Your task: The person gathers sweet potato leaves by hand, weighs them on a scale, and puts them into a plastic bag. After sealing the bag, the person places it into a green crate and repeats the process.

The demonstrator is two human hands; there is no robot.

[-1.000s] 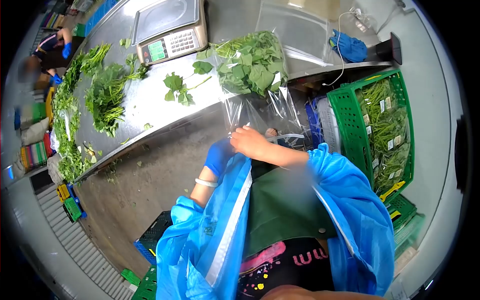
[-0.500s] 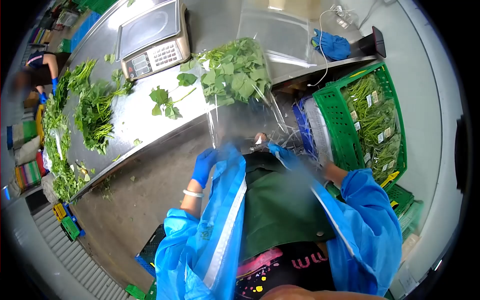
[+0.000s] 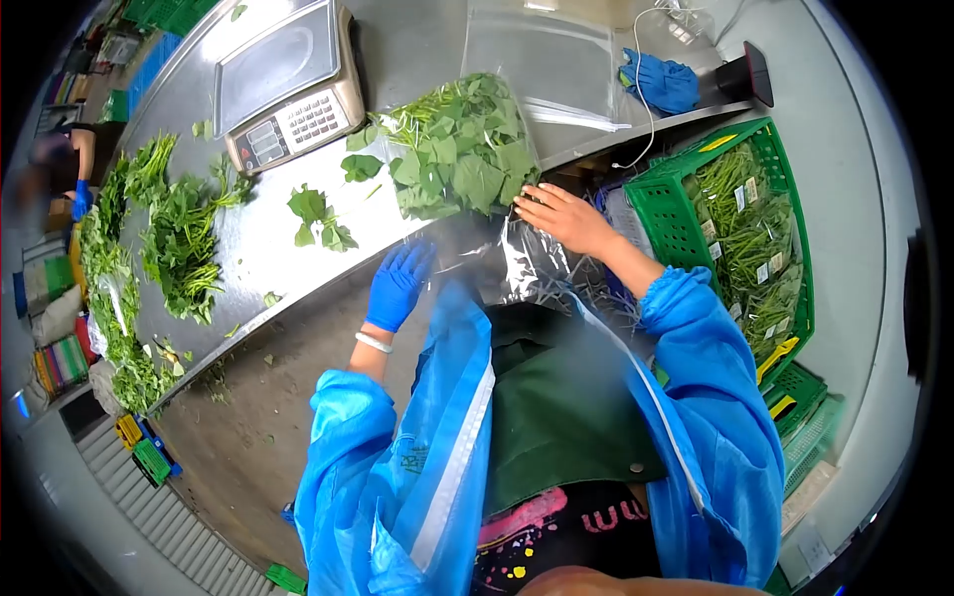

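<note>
Metal tabletop [image 3: 260, 223], bearing, left to right: loose greens [image 3: 187, 238]; scale [image 3: 290, 87]; sprig [image 3: 320, 217]. Left hand [image 3: 398, 284], gloved, grip open, near the front edge. Clear bag of leafy greens [image 3: 462, 149]. Right hand [image 3: 568, 217], bare, open, fingertips at bag's right side. Green crate [image 3: 679, 221], packed.

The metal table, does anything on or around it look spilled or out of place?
Slightly: a loose sprig lies on the table apart from the bagged greens, and leaf scraps litter the floor. Also, the left hand is gloved while the right hand is bare.
</note>
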